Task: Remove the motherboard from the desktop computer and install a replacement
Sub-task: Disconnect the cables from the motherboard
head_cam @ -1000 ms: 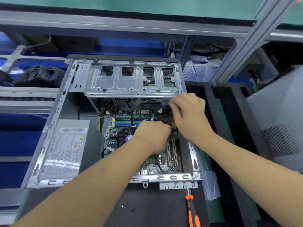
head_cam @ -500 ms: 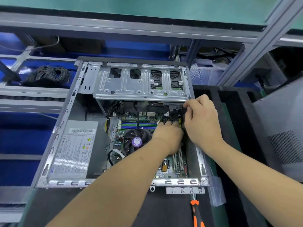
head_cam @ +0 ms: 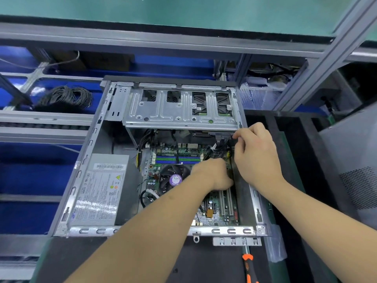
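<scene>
An open desktop case (head_cam: 85,172) lies on its side in front of me. Inside it sits the green motherboard (head_cam: 216,213) with a black CPU fan (head_cam: 173,176) and blue memory slots. My left hand (head_cam: 212,174) reaches down onto the board's upper right part, fingers curled among the black cables (head_cam: 219,149); what they grip is hidden. My right hand (head_cam: 255,156) is at the case's right wall, its fingertips pinching a black cable connector just under the drive cage (head_cam: 179,111).
A grey power supply (head_cam: 100,193) fills the case's left side. An orange-handled screwdriver (head_cam: 250,266) lies on the dark mat below the case. A coil of black wire (head_cam: 65,98) rests on the blue shelf at left. A grey perforated panel (head_cam: 355,172) stands at right.
The view has shifted, so the case sits further right in frame. My right hand has moved up and right toward the case wall under the drive cage; my left hand has followed toward the cables.
</scene>
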